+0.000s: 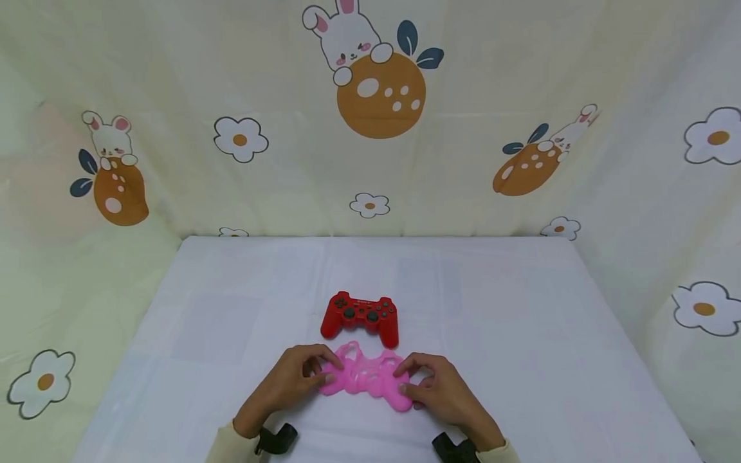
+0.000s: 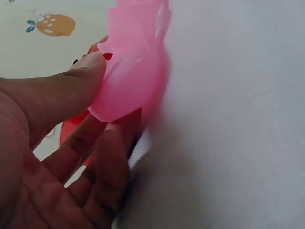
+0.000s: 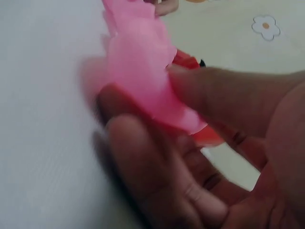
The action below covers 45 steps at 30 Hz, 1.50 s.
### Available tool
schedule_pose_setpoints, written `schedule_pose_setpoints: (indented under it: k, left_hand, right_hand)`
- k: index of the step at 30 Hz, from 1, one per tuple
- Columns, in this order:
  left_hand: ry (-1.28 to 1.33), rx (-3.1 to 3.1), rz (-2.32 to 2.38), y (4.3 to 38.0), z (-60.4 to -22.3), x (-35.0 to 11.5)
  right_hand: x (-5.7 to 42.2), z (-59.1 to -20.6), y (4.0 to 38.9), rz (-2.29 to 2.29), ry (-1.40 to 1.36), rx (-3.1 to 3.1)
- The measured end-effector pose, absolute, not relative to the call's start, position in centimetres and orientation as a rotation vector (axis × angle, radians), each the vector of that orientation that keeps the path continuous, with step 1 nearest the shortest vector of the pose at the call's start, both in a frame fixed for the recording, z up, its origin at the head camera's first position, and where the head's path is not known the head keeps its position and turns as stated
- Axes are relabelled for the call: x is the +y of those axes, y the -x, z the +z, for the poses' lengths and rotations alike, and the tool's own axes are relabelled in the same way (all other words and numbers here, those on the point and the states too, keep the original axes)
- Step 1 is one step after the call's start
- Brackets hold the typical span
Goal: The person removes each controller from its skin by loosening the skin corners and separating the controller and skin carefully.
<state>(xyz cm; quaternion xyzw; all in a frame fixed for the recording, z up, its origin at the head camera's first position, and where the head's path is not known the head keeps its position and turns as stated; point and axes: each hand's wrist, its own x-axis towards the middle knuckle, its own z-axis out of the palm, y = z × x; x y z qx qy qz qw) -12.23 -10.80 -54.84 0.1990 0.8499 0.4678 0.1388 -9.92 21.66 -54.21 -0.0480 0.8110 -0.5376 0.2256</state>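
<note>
white surface, bunny cloth behind — our left hand and right hand each pinch an end of the pink cover, just before the red controller.

Pink silicone cover flat before red controller.
</note>
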Motion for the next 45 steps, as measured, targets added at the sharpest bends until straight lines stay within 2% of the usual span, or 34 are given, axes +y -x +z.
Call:
schedule_pose_setpoints:
  k: [12,23,31,45]
  left_hand:
    - [-0.453,2.394,1.508,12.6,-56.2,-10.6]
    - [-0.321,2.392,1.614,11.9,-55.9,-9.9]
    - [-0.451,2.398,1.750,12.3,-53.6,-7.7]
    - [-0.596,2.445,1.826,16.1,-50.3,-0.9]
  right_hand:
    - [22.8,-55.0,9.5,-1.656,0.099,2.124]
    - [23.2,-54.9,9.4,-1.754,0.066,2.074]
    - [25.0,-52.1,9.5,-1.729,0.070,2.190]
    - [31.1,-47.7,10.9,-1.724,0.149,2.416]
